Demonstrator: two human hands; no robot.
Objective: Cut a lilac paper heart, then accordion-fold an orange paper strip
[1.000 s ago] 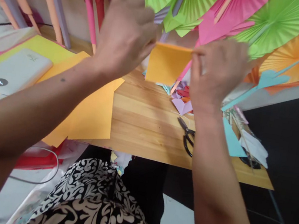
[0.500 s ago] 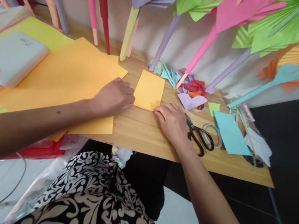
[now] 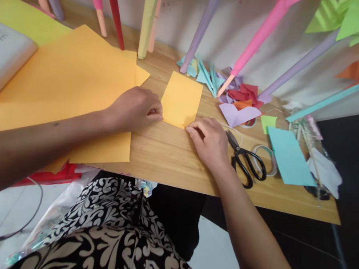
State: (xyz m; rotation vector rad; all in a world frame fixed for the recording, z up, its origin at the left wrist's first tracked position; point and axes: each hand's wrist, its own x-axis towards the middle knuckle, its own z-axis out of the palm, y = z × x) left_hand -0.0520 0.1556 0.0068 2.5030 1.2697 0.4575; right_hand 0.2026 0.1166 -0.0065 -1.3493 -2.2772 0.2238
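Note:
A small orange sheet of paper (image 3: 181, 99) lies on the wooden table in front of me. My left hand (image 3: 138, 108) has thumb and fingers pinched together at its near left corner. At the near right corner, my right hand (image 3: 210, 141) pinches the paper's edge between thumb and fingers. Larger orange sheets (image 3: 84, 71) spread out under and beyond my left forearm. Black-handled scissors (image 3: 246, 160) lie just right of my right hand, partly over a roll of tape (image 3: 274, 162).
A white power bank (image 3: 2, 58) rests on the large sheets at left. Rolled paper stems, such as a pink one (image 3: 262, 34), lean on the wall behind. Folded paper scraps (image 3: 244, 94) and a light blue sheet (image 3: 290, 158) lie to the right. The table's front edge is close to me.
My fingers have gone from lying flatter along the small sheet's near edge to a curled pinch at its two near corners. The camera view has tilted downward.

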